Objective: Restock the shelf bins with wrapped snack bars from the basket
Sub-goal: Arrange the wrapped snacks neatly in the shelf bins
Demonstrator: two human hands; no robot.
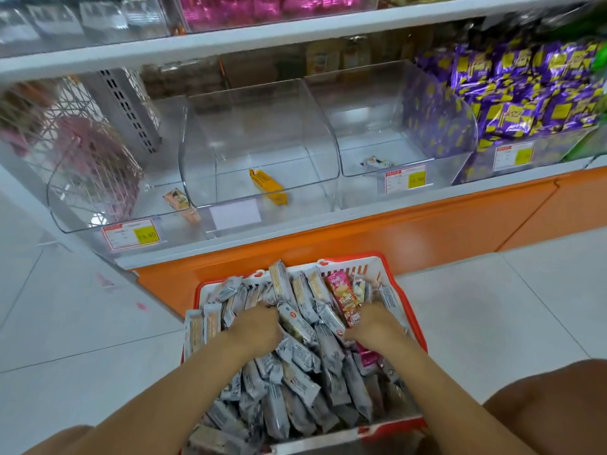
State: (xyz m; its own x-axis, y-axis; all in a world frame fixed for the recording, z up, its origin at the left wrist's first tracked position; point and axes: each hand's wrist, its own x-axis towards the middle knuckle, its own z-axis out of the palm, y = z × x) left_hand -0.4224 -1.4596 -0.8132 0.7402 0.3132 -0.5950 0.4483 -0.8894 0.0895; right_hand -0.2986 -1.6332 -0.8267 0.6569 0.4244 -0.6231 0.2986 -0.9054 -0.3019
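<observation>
In the head view, your left hand [254, 326] and right hand [374, 323] are both pushed into the wrapped snack bars [295, 389] heaped in the red basket [417, 310] at lower centre. Your fingers are buried, so whether they grip anything cannot be told. Across the middle of the frame, the clear shelf bins [259, 133] are nearly bare.

we look down on a pale glossy tiled floor [512, 310] that mirrors soft light, with a white shelving unit [249, 39] before us, its base an orange plinth [410, 231] and a grey perforated upright [126, 106] at its left.
</observation>
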